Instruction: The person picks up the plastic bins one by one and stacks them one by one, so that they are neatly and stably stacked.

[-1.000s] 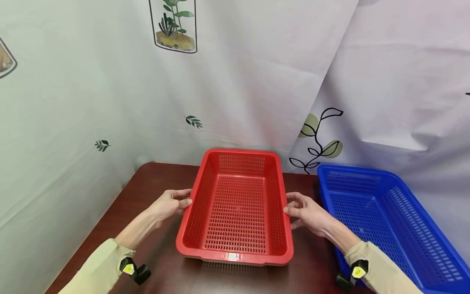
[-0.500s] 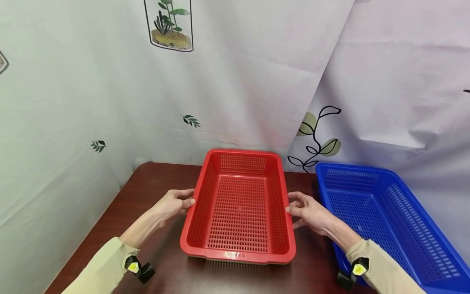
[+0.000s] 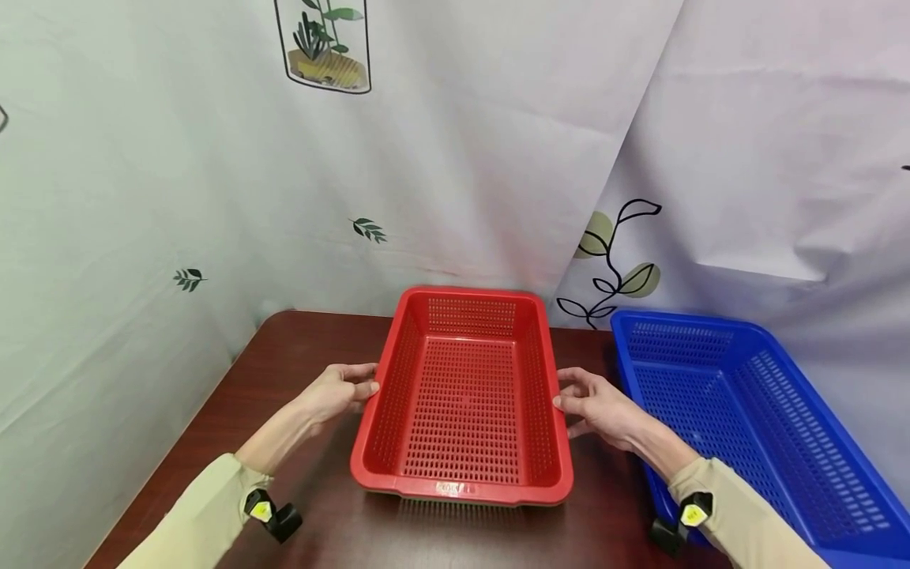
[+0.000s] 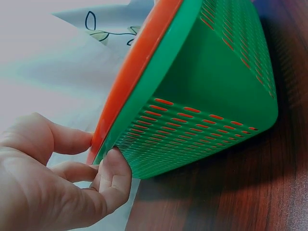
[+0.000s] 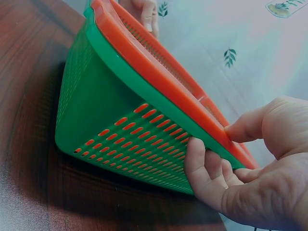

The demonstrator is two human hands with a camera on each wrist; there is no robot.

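Observation:
A red perforated plastic basket [image 3: 462, 490] sits nested inside a green basket [image 4: 192, 72] of similar shape, in the middle of the table. From the head view the green one is almost wholly covered by the red. My left hand [image 3: 330, 399] pinches both rims at the left side, thumb on the red rim and fingers curled under the green one. On the opposite side, my right hand [image 3: 600, 407] grips the two rims the same way, as the right wrist view shows. The green basket's base lies right at the tabletop. No contents show in the red basket.
A larger blue basket [image 3: 633, 395] stands to the right, beneath and beside the right forearm. The dark wooden table [image 3: 298, 348] meets a pale printed cloth [image 3: 462, 158] hanging behind it and along the left.
The nested baskets have shifted slightly to the right, toward the blue basket, with both hands keeping their hold. The head view has tilted and turned a little.

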